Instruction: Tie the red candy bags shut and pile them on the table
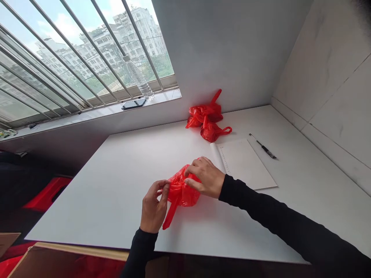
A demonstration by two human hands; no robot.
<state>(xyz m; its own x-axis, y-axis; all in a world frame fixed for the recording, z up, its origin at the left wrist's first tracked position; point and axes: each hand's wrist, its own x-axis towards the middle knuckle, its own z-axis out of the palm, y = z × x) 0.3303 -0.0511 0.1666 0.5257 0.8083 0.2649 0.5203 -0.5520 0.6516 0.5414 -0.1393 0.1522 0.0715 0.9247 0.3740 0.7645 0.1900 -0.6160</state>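
Observation:
A shiny red plastic bag (185,195) lies bunched up on the white table in front of me, one of its handles hanging toward the front edge. My left hand (155,204) pinches the bag's left side between thumb and fingers. From the right, my right hand (206,175) curls over the bag's top and right side, its fingers bent against the plastic. What the bag contains, if anything, is hidden by the plastic and my hands.
More knotted red plastic bags (207,117) sit by the wall. An open notebook (246,162) lies right of my hands, with a black pen (263,146) beyond it. On the windowsill are a water bottle (139,77) and a phone (133,104). A cardboard box (58,258) stands below the table's front edge.

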